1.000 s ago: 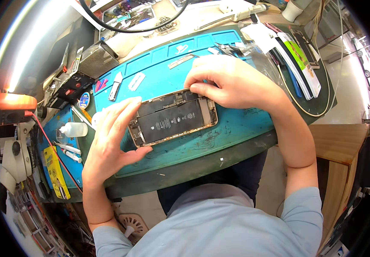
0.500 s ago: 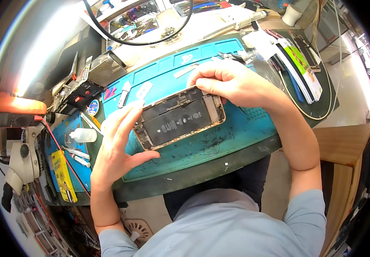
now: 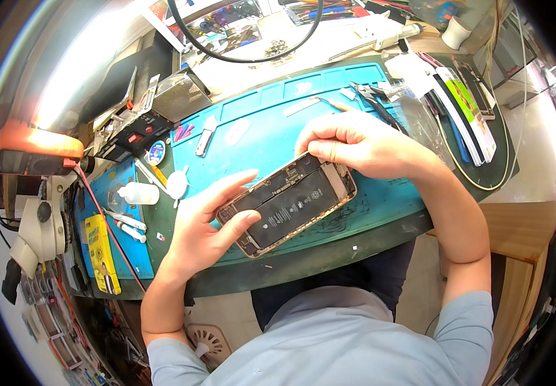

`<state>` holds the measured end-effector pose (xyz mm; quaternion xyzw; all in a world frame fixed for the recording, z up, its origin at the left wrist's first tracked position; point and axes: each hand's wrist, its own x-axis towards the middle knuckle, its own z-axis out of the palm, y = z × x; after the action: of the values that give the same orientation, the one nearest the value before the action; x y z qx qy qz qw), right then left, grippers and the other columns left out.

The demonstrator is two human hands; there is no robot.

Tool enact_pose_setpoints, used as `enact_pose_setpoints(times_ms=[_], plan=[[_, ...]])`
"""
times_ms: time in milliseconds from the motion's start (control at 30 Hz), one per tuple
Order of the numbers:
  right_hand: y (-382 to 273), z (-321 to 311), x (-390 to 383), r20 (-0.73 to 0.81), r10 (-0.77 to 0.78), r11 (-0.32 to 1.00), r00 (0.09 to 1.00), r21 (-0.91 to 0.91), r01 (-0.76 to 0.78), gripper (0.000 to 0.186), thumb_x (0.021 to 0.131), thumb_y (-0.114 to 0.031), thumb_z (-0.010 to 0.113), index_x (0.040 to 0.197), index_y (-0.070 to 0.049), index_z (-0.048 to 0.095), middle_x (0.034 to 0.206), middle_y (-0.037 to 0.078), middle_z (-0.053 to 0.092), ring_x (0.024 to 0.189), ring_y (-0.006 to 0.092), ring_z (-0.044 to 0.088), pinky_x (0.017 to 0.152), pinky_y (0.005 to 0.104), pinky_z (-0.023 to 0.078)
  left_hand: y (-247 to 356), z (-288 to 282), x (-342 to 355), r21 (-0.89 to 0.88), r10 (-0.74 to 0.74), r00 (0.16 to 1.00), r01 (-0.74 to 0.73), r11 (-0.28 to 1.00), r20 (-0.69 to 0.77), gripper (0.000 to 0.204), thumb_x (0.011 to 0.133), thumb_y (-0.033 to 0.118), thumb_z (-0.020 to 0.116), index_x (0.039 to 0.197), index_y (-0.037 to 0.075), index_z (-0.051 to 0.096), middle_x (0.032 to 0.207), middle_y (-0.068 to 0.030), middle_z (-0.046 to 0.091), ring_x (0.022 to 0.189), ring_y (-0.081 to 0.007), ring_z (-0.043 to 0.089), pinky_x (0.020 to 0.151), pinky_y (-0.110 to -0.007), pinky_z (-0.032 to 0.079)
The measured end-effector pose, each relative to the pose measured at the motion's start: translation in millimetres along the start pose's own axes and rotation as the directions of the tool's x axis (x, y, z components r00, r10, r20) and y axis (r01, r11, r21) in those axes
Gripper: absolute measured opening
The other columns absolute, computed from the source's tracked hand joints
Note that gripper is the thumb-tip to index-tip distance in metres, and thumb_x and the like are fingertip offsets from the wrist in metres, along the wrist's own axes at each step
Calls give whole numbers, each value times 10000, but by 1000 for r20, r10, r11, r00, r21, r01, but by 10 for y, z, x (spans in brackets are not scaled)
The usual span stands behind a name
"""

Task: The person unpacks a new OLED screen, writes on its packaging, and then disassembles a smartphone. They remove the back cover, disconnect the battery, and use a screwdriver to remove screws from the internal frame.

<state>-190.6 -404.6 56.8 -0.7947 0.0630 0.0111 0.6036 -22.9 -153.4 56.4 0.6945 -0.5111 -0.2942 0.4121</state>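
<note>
An opened smartphone [image 3: 297, 212] hangs tilted over the blue work mat, its black battery and inner parts facing up. My right hand [image 3: 355, 145] is closed on the phone's far right corner, thumb on top and fingers curled at the edge. At the phone's left end my left hand [image 3: 207, 225] is open, thumb and fingers apart. Its thumb overlaps the phone's inner face while its fingers reach along the far long edge. Whether the left fingertips press on the phone I cannot tell.
Beyond the phone, the blue mat [image 3: 265, 148] bears a utility knife [image 3: 207, 136] and black-handled pliers [image 3: 377, 103]. To the left are a white bottle [image 3: 139, 193], a yellow package [image 3: 101, 254] and an orange multimeter [image 3: 39, 149]. A cable loop [image 3: 249, 60] hangs overhead.
The phone has shifted right and nearer to me, tilting more steeply. My left hand moved right, and its thumb went from the near edge to over the phone's face. The right hand keeps its grip.
</note>
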Motion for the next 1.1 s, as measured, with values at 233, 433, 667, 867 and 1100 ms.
enact_pose_setpoints(times_ms=[233, 433, 667, 867, 1100], plan=[[27, 74, 18, 55, -24, 1000, 998, 9, 24, 229, 1053, -189, 547, 1070, 3, 669, 906, -13, 631, 834, 60, 534, 726, 233, 448, 44, 84, 12, 126, 89, 988, -73, 989, -127, 201, 895, 27, 747, 1088, -17, 709, 923, -84, 747, 806, -146, 727, 719, -276, 586], [8, 94, 2, 81, 73, 995, 994, 68, -78, 275, 1035, -230, 557, 1055, 13, 683, 863, -4, 629, 788, 72, 555, 691, 245, 464, -15, 110, 74, 596, 456, 887, -326, 734, -77, 117, 847, 37, 759, 944, 27, 694, 829, -72, 712, 700, -213, 701, 614, -297, 556], [29, 130, 28, 114, 222, 944, 968, 224, -243, 288, 1021, -243, 579, 1052, 9, 713, 833, -15, 638, 755, 53, 567, 648, 225, 470, -18, 83, 122, 738, 529, 843, -421, 527, 103, 182, 789, 56, 782, 898, 56, 636, 764, -32, 614, 663, -184, 608, 567, -315, 501], [-17, 81, 3, 146, 241, 924, 960, 268, -273, 299, 1038, -259, 573, 1057, 7, 709, 857, -33, 638, 784, 34, 549, 685, 213, 451, -29, 81, 115, 724, 574, 819, -412, 554, 26, 181, 776, -13, 745, 878, 55, 611, 752, -52, 588, 641, -216, 579, 549, -331, 473], [61, 73, 11, 120, 136, 973, 983, 172, -155, 296, 1045, -269, 568, 1078, -7, 703, 909, -27, 645, 845, 48, 552, 748, 229, 463, -141, -16, 17, 451, 494, 850, -373, 811, -184, 155, 870, -31, 658, 784, 30, 544, 663, -73, 517, 558, -213, 502, 506, -319, 383]])
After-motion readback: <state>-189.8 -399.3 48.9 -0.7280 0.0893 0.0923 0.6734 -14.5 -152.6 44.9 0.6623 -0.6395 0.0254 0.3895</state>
